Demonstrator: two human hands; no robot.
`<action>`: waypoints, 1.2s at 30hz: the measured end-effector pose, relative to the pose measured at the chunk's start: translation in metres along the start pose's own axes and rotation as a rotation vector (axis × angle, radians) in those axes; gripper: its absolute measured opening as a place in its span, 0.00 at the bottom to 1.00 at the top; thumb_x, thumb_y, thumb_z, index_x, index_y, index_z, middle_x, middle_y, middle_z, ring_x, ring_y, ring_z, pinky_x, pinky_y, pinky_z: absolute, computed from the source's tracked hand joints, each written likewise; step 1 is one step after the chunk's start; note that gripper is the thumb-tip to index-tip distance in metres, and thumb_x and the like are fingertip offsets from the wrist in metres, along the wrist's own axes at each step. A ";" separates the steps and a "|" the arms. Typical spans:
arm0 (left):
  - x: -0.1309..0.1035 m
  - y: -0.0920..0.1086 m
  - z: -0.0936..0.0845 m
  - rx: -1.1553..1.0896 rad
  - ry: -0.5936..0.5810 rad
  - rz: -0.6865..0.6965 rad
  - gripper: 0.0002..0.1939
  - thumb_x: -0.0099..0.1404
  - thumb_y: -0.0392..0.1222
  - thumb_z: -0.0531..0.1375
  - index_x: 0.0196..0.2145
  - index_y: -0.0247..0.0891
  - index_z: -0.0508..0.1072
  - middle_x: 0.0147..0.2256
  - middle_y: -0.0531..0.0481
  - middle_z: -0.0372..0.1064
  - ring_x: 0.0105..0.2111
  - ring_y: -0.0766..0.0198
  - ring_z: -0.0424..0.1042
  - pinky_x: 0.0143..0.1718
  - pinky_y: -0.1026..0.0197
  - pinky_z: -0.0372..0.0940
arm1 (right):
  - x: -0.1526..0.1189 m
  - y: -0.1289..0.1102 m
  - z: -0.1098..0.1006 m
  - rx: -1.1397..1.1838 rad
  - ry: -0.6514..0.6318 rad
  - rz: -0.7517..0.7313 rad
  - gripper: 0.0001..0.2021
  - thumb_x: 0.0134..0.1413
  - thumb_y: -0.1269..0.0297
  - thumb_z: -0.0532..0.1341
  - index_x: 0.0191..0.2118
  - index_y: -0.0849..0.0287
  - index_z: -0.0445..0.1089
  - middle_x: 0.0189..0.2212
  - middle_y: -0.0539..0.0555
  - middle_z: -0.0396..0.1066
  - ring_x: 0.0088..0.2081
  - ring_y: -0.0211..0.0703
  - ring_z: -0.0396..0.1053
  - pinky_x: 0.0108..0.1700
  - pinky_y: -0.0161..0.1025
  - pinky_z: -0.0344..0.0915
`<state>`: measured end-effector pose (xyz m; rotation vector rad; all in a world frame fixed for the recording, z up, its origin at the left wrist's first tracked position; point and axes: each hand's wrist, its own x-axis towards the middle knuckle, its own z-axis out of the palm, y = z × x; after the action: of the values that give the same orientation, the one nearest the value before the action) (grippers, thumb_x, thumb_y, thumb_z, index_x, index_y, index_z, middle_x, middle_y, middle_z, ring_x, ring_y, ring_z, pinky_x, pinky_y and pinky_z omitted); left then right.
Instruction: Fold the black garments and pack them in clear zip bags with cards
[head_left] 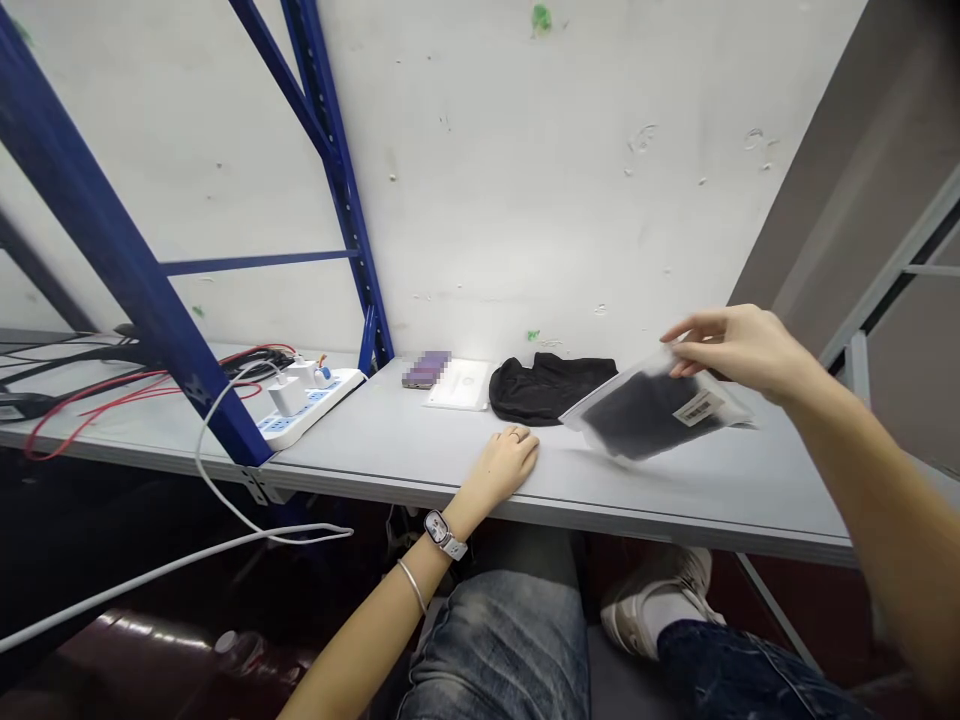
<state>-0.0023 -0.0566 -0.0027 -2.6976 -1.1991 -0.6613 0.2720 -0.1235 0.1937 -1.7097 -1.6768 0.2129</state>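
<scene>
My right hand (731, 345) pinches the top edge of a clear plastic bag (592, 425) and holds it tilted over the table. A folded dark item (637, 412) shows through the plastic, and a white barcode label (699, 408) sits near the bag's right side. My left hand (506, 462) rests on the table near its front edge, fingers loosely bent and lying on the surface, with nothing seen in it. Just beyond that hand lies a crumpled black cloth item (547, 388), apart from the fingers; the bag's left corner comes close to it.
A white flat packet (461, 385) and a blurred purple object (427, 370) lie at the back. Left of them stand a power strip (315, 405) with plugs and a blue metal post (127, 230). A white cable (214, 480) hangs over the table's front edge (637, 530).
</scene>
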 end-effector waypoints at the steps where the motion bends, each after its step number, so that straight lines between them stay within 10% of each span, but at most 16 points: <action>1: 0.000 0.001 -0.001 -0.010 0.006 -0.005 0.11 0.70 0.40 0.51 0.45 0.38 0.70 0.46 0.44 0.69 0.49 0.54 0.67 0.47 0.53 0.64 | -0.002 -0.004 0.005 0.041 -0.040 -0.031 0.08 0.48 0.69 0.61 0.36 0.56 0.74 0.21 0.49 0.74 0.29 0.42 0.75 0.43 0.39 0.66; 9: 0.000 0.001 -0.012 -0.324 0.057 -0.049 0.24 0.68 0.53 0.53 0.58 0.41 0.62 0.52 0.44 0.68 0.54 0.53 0.64 0.53 0.51 0.59 | -0.012 -0.026 0.039 0.145 -0.057 -0.275 0.06 0.51 0.65 0.61 0.34 0.57 0.74 0.21 0.49 0.73 0.26 0.42 0.73 0.35 0.39 0.70; 20: 0.004 0.013 -0.022 -0.734 0.067 -0.023 0.11 0.64 0.47 0.60 0.41 0.41 0.75 0.41 0.52 0.75 0.42 0.61 0.72 0.46 0.61 0.64 | -0.022 -0.039 0.070 0.064 0.004 -0.507 0.17 0.52 0.72 0.56 0.46 0.54 0.73 0.32 0.49 0.77 0.33 0.42 0.71 0.38 0.41 0.67; 30: 0.007 0.007 -0.016 -0.570 0.178 -0.073 0.13 0.67 0.44 0.56 0.27 0.38 0.73 0.27 0.54 0.73 0.29 0.64 0.70 0.36 0.62 0.62 | -0.025 -0.044 0.076 0.099 0.048 -0.531 0.06 0.54 0.65 0.61 0.34 0.54 0.76 0.32 0.53 0.74 0.41 0.49 0.67 0.44 0.47 0.65; 36: 0.003 -0.016 -0.060 -0.361 0.417 -0.095 0.07 0.65 0.43 0.58 0.31 0.40 0.74 0.31 0.52 0.76 0.34 0.61 0.73 0.43 0.57 0.61 | -0.028 -0.051 0.059 0.038 0.084 -0.625 0.05 0.55 0.64 0.62 0.30 0.55 0.74 0.32 0.53 0.73 0.45 0.52 0.64 0.47 0.52 0.61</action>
<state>-0.0325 -0.0602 0.0511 -2.5724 -1.1905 -1.4946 0.1930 -0.1329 0.1706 -1.0770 -2.0315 -0.1199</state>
